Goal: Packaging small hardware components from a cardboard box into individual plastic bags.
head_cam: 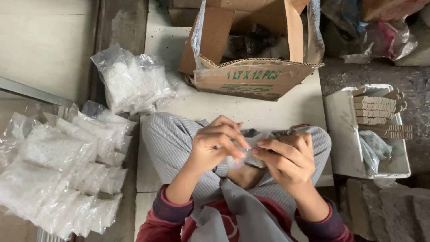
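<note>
Both hands' grip [247,150] (fingertips) — around small clear packet [242,157]

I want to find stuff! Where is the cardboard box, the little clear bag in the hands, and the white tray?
cardboard box [255,78], head view, front wall.
little clear bag [251,148], head view, top part between the hands.
white tray [342,130], head view, bare left side.

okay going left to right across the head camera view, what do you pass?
Pile of clear filled bags → left hand → small clear bag pinched between both hands → right hand → white tray holding tan card stacks.
</note>
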